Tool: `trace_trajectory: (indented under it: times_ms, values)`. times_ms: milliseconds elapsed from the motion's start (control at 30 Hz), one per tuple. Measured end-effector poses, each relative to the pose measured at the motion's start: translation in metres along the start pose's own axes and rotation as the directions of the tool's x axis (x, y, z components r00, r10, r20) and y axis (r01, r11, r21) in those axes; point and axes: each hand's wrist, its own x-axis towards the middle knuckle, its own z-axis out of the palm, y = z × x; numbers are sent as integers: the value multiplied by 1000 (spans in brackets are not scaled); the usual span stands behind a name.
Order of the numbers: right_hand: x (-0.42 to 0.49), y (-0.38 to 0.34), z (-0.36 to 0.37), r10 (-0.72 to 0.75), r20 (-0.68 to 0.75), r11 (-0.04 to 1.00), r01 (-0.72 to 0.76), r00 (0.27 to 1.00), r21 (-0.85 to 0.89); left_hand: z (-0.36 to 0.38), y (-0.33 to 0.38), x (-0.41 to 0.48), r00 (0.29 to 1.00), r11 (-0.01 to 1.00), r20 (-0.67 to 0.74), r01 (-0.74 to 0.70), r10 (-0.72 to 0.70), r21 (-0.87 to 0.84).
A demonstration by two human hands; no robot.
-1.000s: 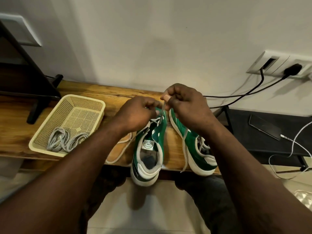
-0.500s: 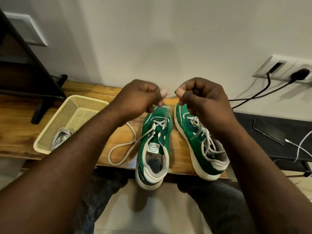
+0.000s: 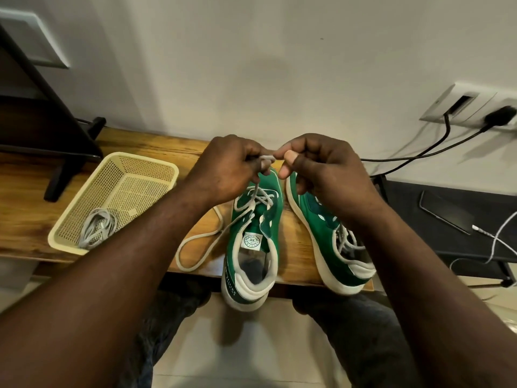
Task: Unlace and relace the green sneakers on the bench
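My left hand (image 3: 226, 170) and right hand (image 3: 326, 163) both pinch the lace (image 3: 265, 157); my wrist hides much of the right sneaker (image 3: 333, 253).

Domestic room, home setting. Wooden desk (image 3: 28, 205) set against plain painted wall (image 3: 251, 65); wall socket (image 3: 464, 106) with black cables (image 3: 419, 155) plugged in; phone (image 3: 444, 212) charging on low black stand (image 3: 489, 203); cream plastic basket (image 3: 112, 156); pale tiled floor (image 3: 251, 359)

Wooden bench (image 3: 30, 219), two green sneakers (image 3: 253, 242), cream basket (image 3: 117, 197), loose lace (image 3: 195, 247)
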Motion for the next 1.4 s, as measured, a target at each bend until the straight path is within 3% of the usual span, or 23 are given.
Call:
trace_trajectory:
  times_ms: [167, 233, 333, 400, 500, 567, 700, 800, 900, 1133, 1400]
  values:
    - [-1, -4, -3, -68, 79, 969, 47, 995, 241, 8, -4, 5, 972, 986, -182, 127, -146, -111]
    - [-1, -5, -2, -128, 90, 952, 97, 988, 290, 8, -7, 8, 944, 984, -279, 180, -176, -15]
    - [-1, -4, -2, -146, 55, 951, 125, 988, 284, 6, -11, 10, 953, 980, -233, 197, -196, -19]
    - [0, -1, -2, -103, 34, 967, 92, 994, 238, 6, -9, 6, 989, 985, -45, 133, -139, -107]
    - [3, 4, -3, 23, 45, 996, -27, 999, 86, 7, -4, 1, 997, 977, 35, 55, -63, 207]
    - [4, 8, -2, 68, 41, 996, -66, 997, -62, 4, -1, 1, 993, 942, 69, 67, -95, 330]
    - [6, 17, 2, 34, -55, 964, -47, 998, -263, 8, -1, -10, 854, 914, 422, 137, -305, 383]
    - [11, 23, 3, -22, -95, 930, -14, 995, -366, 14, 0, -16, 871, 875, 372, 122, -320, 468]
    - [13, 28, 9, -18, -50, 871, -9, 999, -490, 10, -3, -15, 857, 877, 340, 229, -387, 423]
    - [8, 44, 49, 66, 281, 774, 129, 957, -620, 4, -10, -18, 847, 881, 285, 365, -449, 303]
    - [10, 58, 52, 251, 303, 732, 24, 919, -681, 3, -23, -17, 853, 858, 225, 382, -470, 343]
